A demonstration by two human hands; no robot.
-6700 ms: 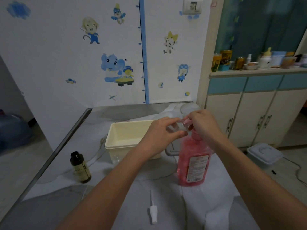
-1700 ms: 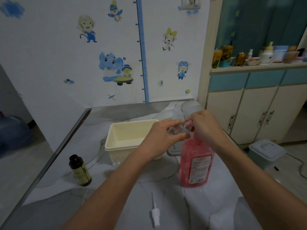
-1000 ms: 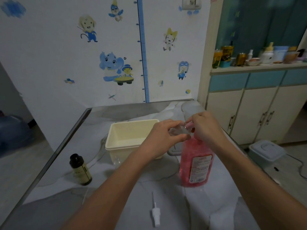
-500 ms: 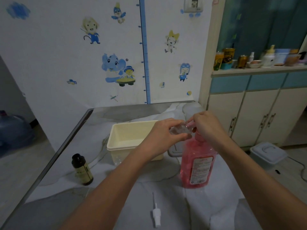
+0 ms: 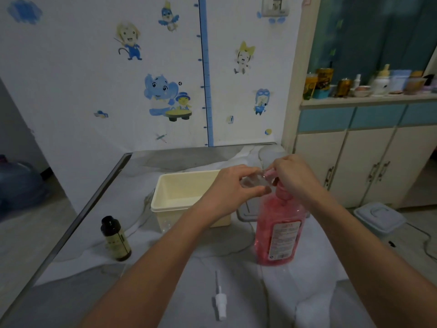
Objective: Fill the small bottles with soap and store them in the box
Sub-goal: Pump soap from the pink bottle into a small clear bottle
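Centrally, the left hand (image 5: 233,188) curled its fingers round a small clear bottle (image 5: 251,182), held at the pump of the pink soap bottle (image 5: 279,230). The right hand (image 5: 293,176) curled its fingers over that pump. The cream box (image 5: 179,192) stood just left, on the table (image 5: 94,292).

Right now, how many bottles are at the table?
3: dark bottle left of the box, pink soap bottle at right, small clear bottle in the left hand. More may be hidden.
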